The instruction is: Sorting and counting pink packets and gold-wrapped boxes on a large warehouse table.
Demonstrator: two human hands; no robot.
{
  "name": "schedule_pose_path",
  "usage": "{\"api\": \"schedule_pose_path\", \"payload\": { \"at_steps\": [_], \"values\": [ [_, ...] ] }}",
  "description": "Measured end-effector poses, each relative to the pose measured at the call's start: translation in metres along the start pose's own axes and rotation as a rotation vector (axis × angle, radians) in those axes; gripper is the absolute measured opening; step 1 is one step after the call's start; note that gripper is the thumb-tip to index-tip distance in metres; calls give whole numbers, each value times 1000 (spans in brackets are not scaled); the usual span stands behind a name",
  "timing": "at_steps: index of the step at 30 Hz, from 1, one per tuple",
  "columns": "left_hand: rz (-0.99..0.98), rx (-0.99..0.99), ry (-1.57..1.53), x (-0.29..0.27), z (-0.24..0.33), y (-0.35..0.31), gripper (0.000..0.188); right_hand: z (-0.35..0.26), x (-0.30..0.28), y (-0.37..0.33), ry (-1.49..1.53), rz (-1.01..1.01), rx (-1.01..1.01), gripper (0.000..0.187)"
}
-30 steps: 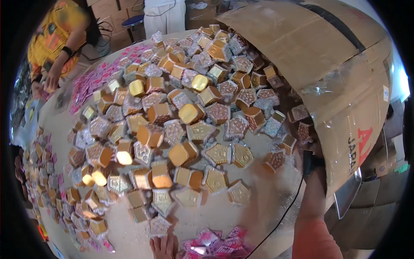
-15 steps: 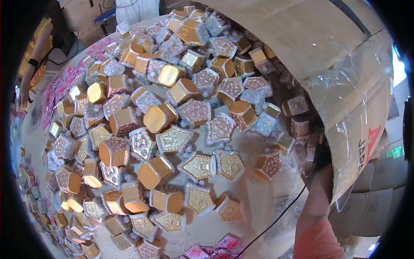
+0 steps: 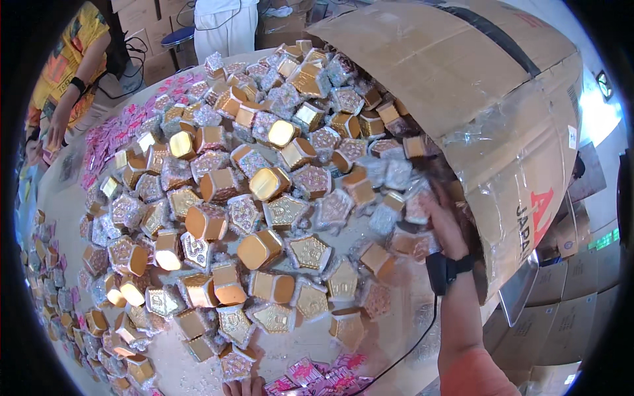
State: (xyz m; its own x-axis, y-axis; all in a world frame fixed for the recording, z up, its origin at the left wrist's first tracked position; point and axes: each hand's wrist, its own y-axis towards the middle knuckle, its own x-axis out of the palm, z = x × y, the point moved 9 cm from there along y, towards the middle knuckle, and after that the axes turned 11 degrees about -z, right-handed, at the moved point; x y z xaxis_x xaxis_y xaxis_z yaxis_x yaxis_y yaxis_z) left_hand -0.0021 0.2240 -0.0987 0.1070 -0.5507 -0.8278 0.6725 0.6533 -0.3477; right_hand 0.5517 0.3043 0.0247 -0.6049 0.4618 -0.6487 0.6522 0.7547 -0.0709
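My right hand (image 3: 444,221), blurred by motion, is at the mouth of a large cardboard box (image 3: 508,152) on its side. It presses against small gold house-shaped ornaments (image 3: 417,201) with frosted, glittery trim, also smeared. Its fingers are too blurred to tell whether they grip one. A black strap with a small device (image 3: 441,272) and a cable is on that wrist. At the lower edge, only the fingertips of my left hand (image 3: 243,387) show, resting on the table beside pink printed packets (image 3: 317,376), with nothing seen in them.
Many similar ornaments (image 3: 264,251) cover the table (image 3: 277,343). More pink packets (image 3: 125,135) lie at the far left. A person in a yellow patterned shirt (image 3: 82,46) works there; another in white trousers (image 3: 224,33) stands behind. Cartons (image 3: 561,297) are stacked at right.
My right hand has come out from deep inside the box to its mouth, and nearby ornaments have shifted leftward. My left fingertips have come into view. The whole view has shifted slightly.
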Motion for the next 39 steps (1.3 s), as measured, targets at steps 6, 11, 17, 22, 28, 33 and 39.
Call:
{"api": "schedule_pose_path", "payload": {
  "at_steps": [6, 11, 17, 22, 28, 33, 39],
  "values": [
    [-4, -9, 8, 4, -3, 1, 64, 96, -66, 27, 114, 96, 127, 51],
    [-42, -28, 19, 12, -9, -1, 67, 111, -91, 50, -20, 211, 83, 49],
    [-24, -26, 98, 21, -14, -3, 74, 102, -101, 93, -124, 233, 39, 47],
    [4, 11, 92, 16, -11, -2, 76, 86, -99, 108, -179, 198, -14, 45],
    [-20, -1, 83, 13, -11, 0, 75, 15, -34, 90, -292, -52, -149, 45],
    [-41, -29, 54, 13, -12, 2, 68, -15, -5, 53, -149, 54, 65, 42],
    [-42, -6, -20, 13, -17, -2, 68, 49, -124, 125, -1246, 545, -50, 33]
  ]
}}
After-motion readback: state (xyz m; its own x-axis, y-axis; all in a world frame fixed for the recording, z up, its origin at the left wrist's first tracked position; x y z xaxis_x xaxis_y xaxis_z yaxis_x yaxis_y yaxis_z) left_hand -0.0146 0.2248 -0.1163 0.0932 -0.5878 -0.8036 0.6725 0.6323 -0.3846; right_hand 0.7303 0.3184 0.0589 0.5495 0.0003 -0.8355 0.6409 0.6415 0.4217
